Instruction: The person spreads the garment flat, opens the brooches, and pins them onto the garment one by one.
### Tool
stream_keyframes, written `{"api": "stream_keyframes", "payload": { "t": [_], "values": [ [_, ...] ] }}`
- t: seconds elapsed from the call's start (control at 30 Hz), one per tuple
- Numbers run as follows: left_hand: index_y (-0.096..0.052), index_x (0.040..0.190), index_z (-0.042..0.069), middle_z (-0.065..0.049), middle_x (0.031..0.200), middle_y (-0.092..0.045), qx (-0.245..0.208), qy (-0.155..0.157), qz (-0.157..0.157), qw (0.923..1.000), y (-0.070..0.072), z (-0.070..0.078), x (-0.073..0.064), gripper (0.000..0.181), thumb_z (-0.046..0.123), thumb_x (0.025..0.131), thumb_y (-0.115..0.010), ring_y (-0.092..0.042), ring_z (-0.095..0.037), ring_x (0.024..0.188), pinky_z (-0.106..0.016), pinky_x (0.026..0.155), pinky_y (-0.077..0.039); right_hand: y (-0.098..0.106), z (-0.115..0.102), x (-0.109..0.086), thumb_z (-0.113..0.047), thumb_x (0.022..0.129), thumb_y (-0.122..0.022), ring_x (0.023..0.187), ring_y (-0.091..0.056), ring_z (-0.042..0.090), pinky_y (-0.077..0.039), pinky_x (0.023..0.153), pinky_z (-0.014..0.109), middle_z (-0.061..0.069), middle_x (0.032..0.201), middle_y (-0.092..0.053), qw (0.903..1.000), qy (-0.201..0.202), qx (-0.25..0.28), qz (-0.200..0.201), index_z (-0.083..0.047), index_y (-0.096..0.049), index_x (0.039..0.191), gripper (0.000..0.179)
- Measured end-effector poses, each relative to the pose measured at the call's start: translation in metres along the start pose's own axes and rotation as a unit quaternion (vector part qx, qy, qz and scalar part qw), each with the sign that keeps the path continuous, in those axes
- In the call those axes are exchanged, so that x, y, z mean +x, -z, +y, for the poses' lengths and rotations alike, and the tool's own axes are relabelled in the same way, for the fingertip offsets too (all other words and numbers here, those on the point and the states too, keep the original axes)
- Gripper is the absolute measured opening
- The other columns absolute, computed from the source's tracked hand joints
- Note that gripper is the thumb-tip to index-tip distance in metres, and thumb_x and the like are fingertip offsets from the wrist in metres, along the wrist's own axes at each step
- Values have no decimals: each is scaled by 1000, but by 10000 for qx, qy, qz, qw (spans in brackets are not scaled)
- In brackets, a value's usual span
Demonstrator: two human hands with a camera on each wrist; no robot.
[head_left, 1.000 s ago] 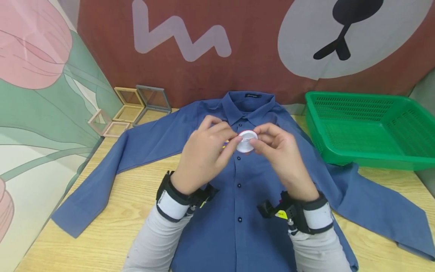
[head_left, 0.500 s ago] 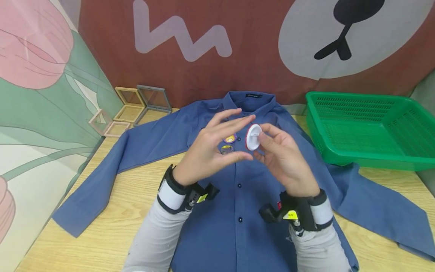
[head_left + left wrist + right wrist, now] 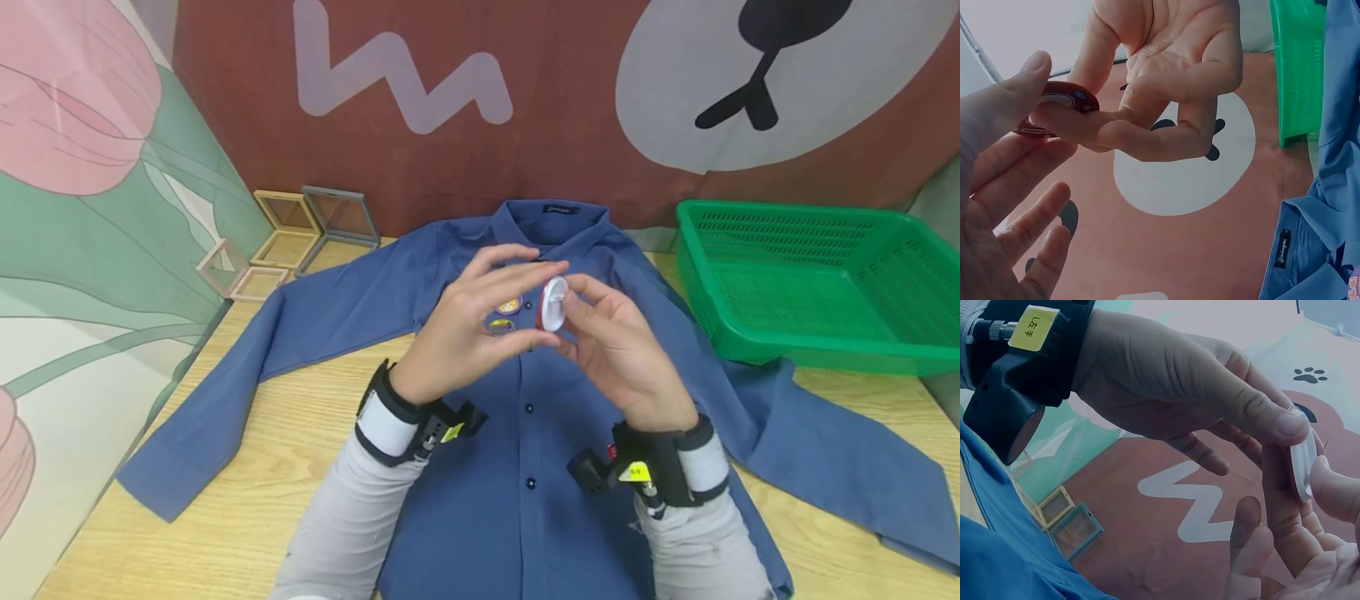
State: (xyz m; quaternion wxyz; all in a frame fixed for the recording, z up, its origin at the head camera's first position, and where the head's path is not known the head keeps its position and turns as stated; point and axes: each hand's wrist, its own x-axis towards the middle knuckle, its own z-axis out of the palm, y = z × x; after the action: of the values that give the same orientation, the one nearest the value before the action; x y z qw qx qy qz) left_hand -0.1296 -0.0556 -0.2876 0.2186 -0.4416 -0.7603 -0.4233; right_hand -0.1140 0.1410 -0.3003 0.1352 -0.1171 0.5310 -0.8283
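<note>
A round button badge [image 3: 552,304] with a red front and white back is held up over the blue shirt [image 3: 465,500]. My right hand [image 3: 628,354] pinches it, with the thumb on the white back and fingers behind. My left hand [image 3: 468,325] has its thumb at the badge's lower edge and its fingertips at the upper edge. In the right wrist view the white side of the badge [image 3: 1302,459] shows between both thumbs and the fingers. Two more badges sit on the shirt front, a purple-rimmed one [image 3: 510,306] and a yellow-topped one [image 3: 500,326] partly hidden by my left hand.
The shirt lies with sleeves spread on a wooden table [image 3: 315,450]. A green plastic basket [image 3: 817,358] stands at the back right, near one sleeve. Several small display frames, yellow [image 3: 286,250], grey [image 3: 341,218] and pink [image 3: 258,283], stand open at the back left.
My left hand let go and spread its fingers, then closed in on the badge's edges. The badge turned from facing up to nearly edge-on, staying in my right hand.
</note>
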Motion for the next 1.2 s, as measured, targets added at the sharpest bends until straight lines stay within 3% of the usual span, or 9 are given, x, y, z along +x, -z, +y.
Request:
{"api": "stream_keyframes", "payload": {
  "t": [0.2,0.33,0.4,0.5,0.63,0.83,1.03,1.1,1.2],
  "values": [
    [-66,128,1,-10,124,-69,-47,42,72,10000,3,-2,-1,59,18,75,-87,-49,-21,127,-30,102,-48,1,1,3,-15,102,-54,92,-64,10,-55,80,24,-4,93,-69,9997,-67,-230,14,-11,-62,113,14],
    [-66,127,3,-9,122,-69,42,108,50,9999,5,-5,-3,60,20,74,-89,-50,-20,124,-31,100,-48,8,4,9,-18,102,-56,96,-65,11,-54,84,28,-7,95,-70,9878,-94,-1536,253,-10,-62,115,17],
    [-66,128,4,-8,122,-69,99,199,1,9998,6,-7,-4,60,22,75,-88,-50,-19,122,-32,99,-49,13,8,12,-21,101,-57,97,-63,12,-52,87,32,-4,99,-71,9691,-157,-2426,420,-7,-63,119,23],
    [-66,129,7,-7,121,-69,211,421,-121,9988,6,-13,-6,59,24,77,-87,-50,-18,121,-33,95,-50,20,17,20,-20,100,-60,97,-61,16,-50,85,35,5,108,-69,9320,-244,-3574,554,-1,-63,123,30],
    [-66,130,9,-6,121,-68,424,684,-333,9962,5,-20,-8,59,29,79,-85,-51,-18,120,-33,92,-51,26,29,32,-14,98,-61,101,-61,26,-48,86,38,18,116,-68,8900,-105,-4541,389,2,-67,119,27],
    [-65,132,8,-7,123,-67,685,970,-705,9904,8,-29,-9,58,30,81,-83,-54,-19,117,-35,95,-51,29,40,49,-8,94,-66,101,-65,33,-50,92,49,18,109,-72,8471,395,-5300,-77,2,-72,110,20],
    [-63,134,9,-8,128,-65,911,1378,-1078,9804,12,-37,-14,57,32,84,-80,-55,-20,120,-37,99,-50,29,52,58,-11,89,-72,100,-66,33,-51,90,49,13,102,-73,7954,569,-6006,-588,-2,-73,103,16],
    [-63,134,9,-7,129,-65,1000,1473,-1175,9770,13,-40,-14,58,34,85,-80,-56,-20,120,-38,101,-50,29,55,59,-12,88,-74,100,-65,31,-49,91,49,12,103,-73,7750,558,-6259,-669,-4,-74,104,17],
    [-63,134,11,-5,125,-67,1106,1702,-1512,9674,14,-44,-14,58,36,85,-79,-58,-20,119,-39,100,-50,28,59,60,-13,87,-76,101,-63,31,-45,93,49,12,112,-72,7351,516,-6710,-816,-6,-74,110,24]
  ]
}}
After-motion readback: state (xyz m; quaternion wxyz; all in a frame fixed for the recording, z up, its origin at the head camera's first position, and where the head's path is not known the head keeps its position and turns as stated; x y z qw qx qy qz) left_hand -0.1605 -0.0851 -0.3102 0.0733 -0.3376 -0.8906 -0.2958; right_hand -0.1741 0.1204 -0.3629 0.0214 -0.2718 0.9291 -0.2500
